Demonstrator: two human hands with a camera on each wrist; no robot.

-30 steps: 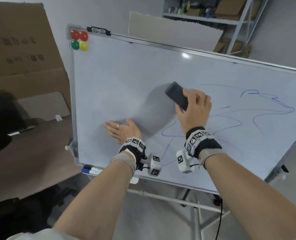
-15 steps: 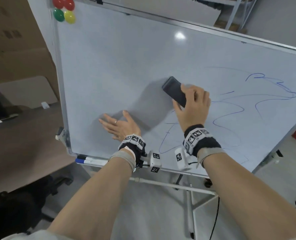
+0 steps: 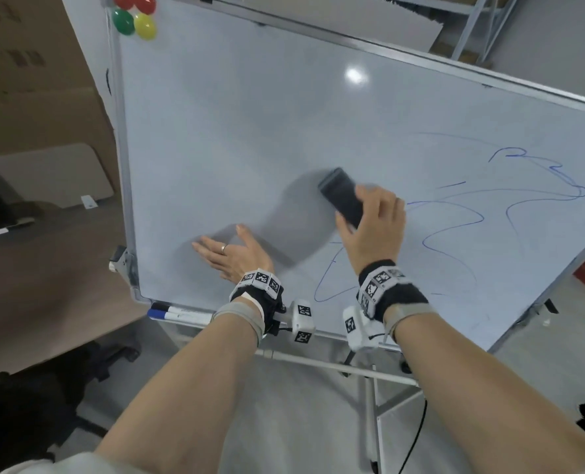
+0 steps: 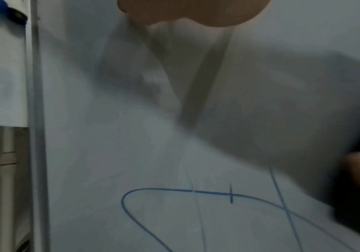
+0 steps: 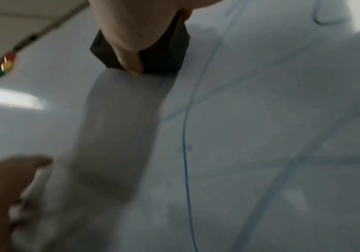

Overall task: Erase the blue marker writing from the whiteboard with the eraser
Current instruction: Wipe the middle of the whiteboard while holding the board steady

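Note:
The whiteboard [image 3: 250, 131] stands tilted on a wheeled frame. Looping blue marker lines [image 3: 472, 213] cover its right and lower middle part, also seen as blue marker lines [image 4: 174, 191] and blue marker lines [image 5: 185, 153] in the wrist views. My right hand [image 3: 369, 227] grips a black eraser [image 3: 340, 196] flat against the board at the left end of the writing; thumb and fingers curl round the eraser [image 5: 153, 51]. My left hand [image 3: 229, 254] lies flat on the board's lower left with straight fingers, holding nothing.
Several round magnets [image 3: 133, 18] sit at the board's top left corner. Markers [image 3: 171, 313] lie in the tray along the bottom edge. A brown desk [image 3: 44, 268] and cardboard stand to the left, the board's metal legs [image 3: 369, 388] below, shelving behind.
The eraser and my right hand have slid slightly down and right along the board. The view has tilted downward. The left hand stays pressed flat in the same place.

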